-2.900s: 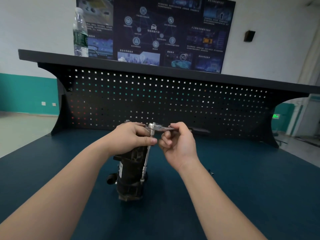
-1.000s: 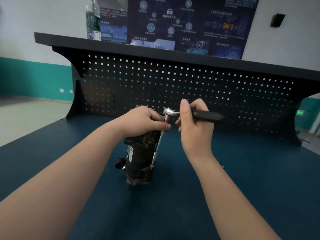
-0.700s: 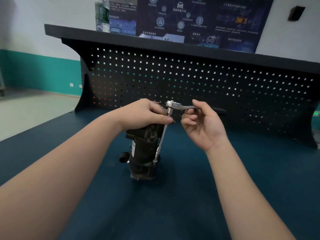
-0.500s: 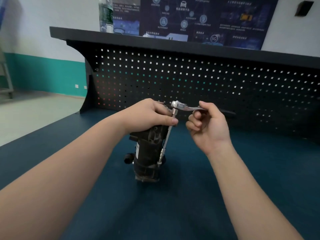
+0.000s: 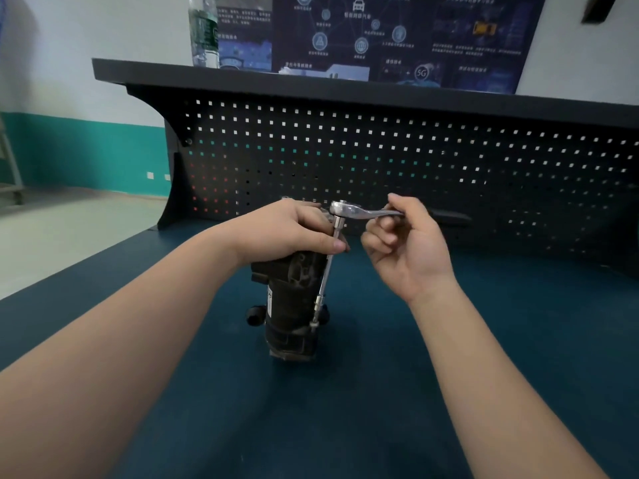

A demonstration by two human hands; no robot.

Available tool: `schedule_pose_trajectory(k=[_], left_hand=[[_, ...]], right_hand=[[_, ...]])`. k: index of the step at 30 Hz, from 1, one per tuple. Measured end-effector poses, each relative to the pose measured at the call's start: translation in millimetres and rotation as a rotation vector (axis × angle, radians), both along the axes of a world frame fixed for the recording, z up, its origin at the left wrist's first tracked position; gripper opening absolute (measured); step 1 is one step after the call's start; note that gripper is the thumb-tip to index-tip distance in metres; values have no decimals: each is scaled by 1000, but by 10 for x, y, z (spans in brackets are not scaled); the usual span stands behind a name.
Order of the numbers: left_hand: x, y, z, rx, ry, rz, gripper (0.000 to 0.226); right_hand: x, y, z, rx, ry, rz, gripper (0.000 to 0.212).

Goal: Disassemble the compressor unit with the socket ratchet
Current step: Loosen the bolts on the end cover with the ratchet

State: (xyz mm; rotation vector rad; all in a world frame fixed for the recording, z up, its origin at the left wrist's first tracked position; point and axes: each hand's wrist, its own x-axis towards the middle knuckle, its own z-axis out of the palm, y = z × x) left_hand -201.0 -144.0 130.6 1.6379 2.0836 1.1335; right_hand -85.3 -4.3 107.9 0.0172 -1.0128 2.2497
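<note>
A black compressor unit (image 5: 288,309) stands upright on the dark blue bench top (image 5: 345,409). My left hand (image 5: 290,229) wraps over its top, the thumb against the extension bar. The socket ratchet (image 5: 349,212) has a chrome head above the unit and a long extension (image 5: 325,278) running down the unit's right side to a socket near its lower part. My right hand (image 5: 404,243) pinches the ratchet's chrome shank with the fingertips; the black handle end (image 5: 449,216) sticks out to the right behind the hand.
A black pegboard back panel (image 5: 380,160) with a shelf (image 5: 345,88) on top rises behind the bench. A water bottle (image 5: 204,32) stands on the shelf at the left. A dark poster hangs on the wall behind.
My right hand swung the ratchet handle back and forth, going from a fist around it to a fingertip pinch. My left hand stayed on the compressor. The view shifted left.
</note>
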Motion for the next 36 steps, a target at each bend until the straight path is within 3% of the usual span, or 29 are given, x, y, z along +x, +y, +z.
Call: schedule_pose_trajectory(k=[2,5,7,9,10,11,12,14,18,21,23,25,28,30,32,36], left_hand=[[13,15,-13,42,-12,15,42],[-20,38,-41,68,8,31,49],[-29,49,-36,75,11,33,50],[-49,85,-44,60,19,11,34],[-24,84,-40,53,18,2,14],[-10,78,-33,40,29,-13,10],[-5,72,-31,39,37,-18,19],[-26,63,-54,49,27,4,4],[-46,39,-67,33,19,28,26],[-22,45,-51,65,-5,25,40],[-11,42,-42,81,-8,30,38],[-25,50,-43,77,-14,36,35],[-27,79,-44,70,-2,17,13],[-12,88,-40,60,13,-25,6],[-31,92,-53,57,42,-15,16],[-92,-2,-73,84,-36,34,35]], right_hand=[[-13,68,-20,-153,-36,165,28],[-26,40,-41,-31,-19,14,28],[0,-69,-65,335,79,-366,28],[16,-202,-122,850,215,-793,25],[21,-252,-142,1053,277,-905,27],[21,-278,-152,1177,314,-972,31],[18,-281,-151,1226,332,-1006,32],[32,-261,-141,1152,321,-988,26],[-15,-207,-202,602,186,-711,21],[-82,-115,-128,21,74,-251,28],[-82,-71,-78,-161,31,-62,27],[-62,-109,-90,-11,53,-189,26],[-28,-275,-180,798,231,-896,24],[-41,-328,-241,1188,334,-1101,27],[-40,-292,-213,1154,319,-1066,22],[-34,-158,-141,593,138,-663,21]])
